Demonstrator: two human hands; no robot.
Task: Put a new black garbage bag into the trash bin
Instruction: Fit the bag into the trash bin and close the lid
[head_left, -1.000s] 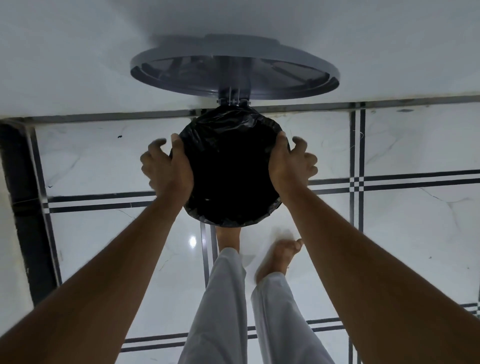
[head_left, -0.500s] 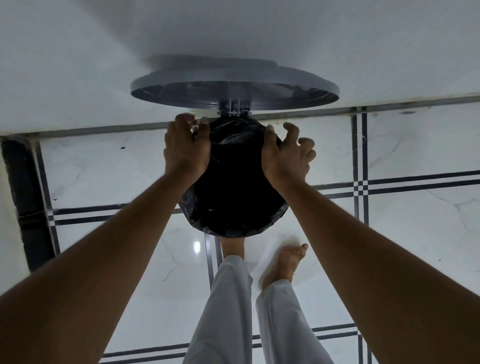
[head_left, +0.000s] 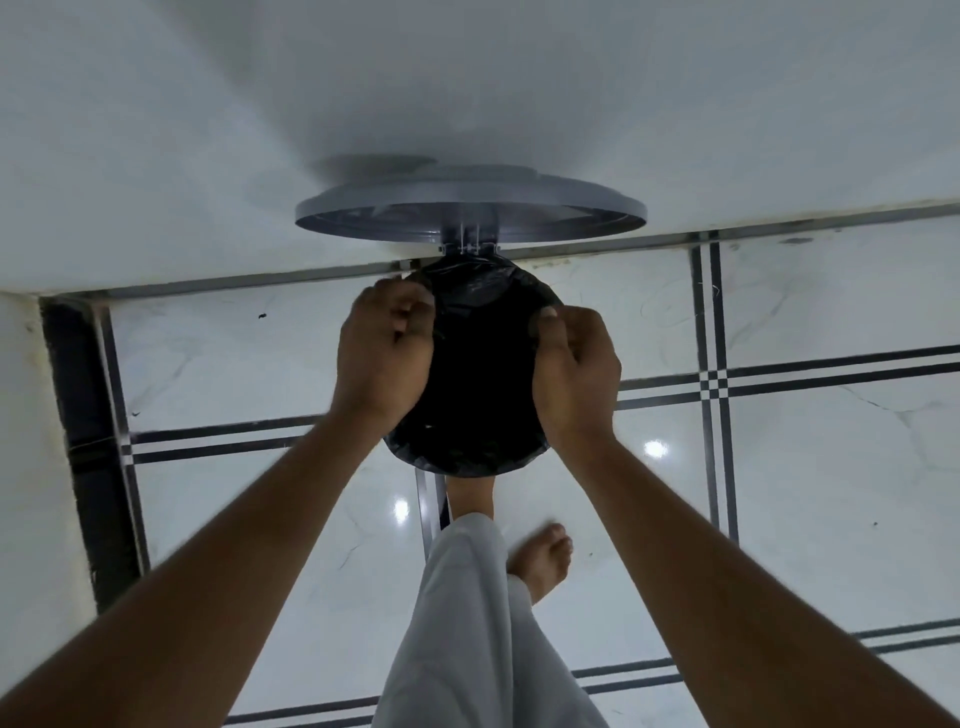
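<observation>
A round trash bin stands on the floor below me, its mouth lined with a black garbage bag (head_left: 480, 374) whose edge folds over the rim. The bin's grey lid (head_left: 470, 210) is tipped open against the white wall behind it. My left hand (head_left: 384, 353) pinches the bag's edge at the rim's left side, fingers curled. My right hand (head_left: 574, 364) grips the bag's edge at the right side. The bin's body is hidden under the bag and my hands.
White marble floor tiles (head_left: 831, 467) with black stripe borders surround the bin. A white wall (head_left: 467, 93) rises right behind it, and a dark strip (head_left: 83, 441) runs along the left. My bare feet (head_left: 540, 561) and pale trouser legs stand just before the bin.
Both hands slid from the bin's sides up toward the back of the rim, then closed from spread fingers into pinching grips on the bag's edge. The view shifted slightly.
</observation>
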